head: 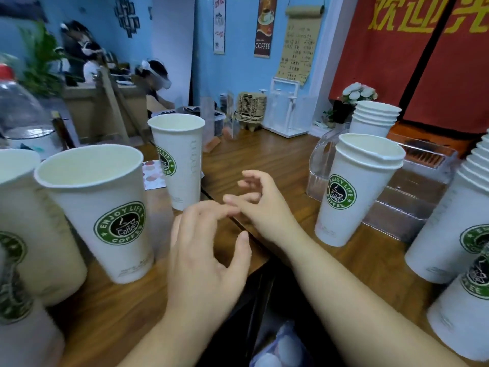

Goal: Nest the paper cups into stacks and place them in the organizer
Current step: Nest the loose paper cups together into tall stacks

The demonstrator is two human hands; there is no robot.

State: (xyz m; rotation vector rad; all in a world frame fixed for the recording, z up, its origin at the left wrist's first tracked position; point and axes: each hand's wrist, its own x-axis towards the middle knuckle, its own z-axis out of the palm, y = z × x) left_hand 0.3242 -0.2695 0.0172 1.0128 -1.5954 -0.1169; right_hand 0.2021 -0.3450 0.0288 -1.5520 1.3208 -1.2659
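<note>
While both hands' fingers (206, 215) hang spread, seemingly empty, cups (105, 207) read "ENJOY LIFE COFFEE"

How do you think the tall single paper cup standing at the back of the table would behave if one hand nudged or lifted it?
The single paper cup looks empty and thin-walled, so it is probably very light and would dent if squeezed hard. It stands tall on a base narrower than its rim, so a push near the top would likely tip it over on the wooden table rather than slide it.

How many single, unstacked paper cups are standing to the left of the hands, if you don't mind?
3 upright: one at the far left edge, one beside it, one further back. A blurred cup bottom left may be another.
</note>
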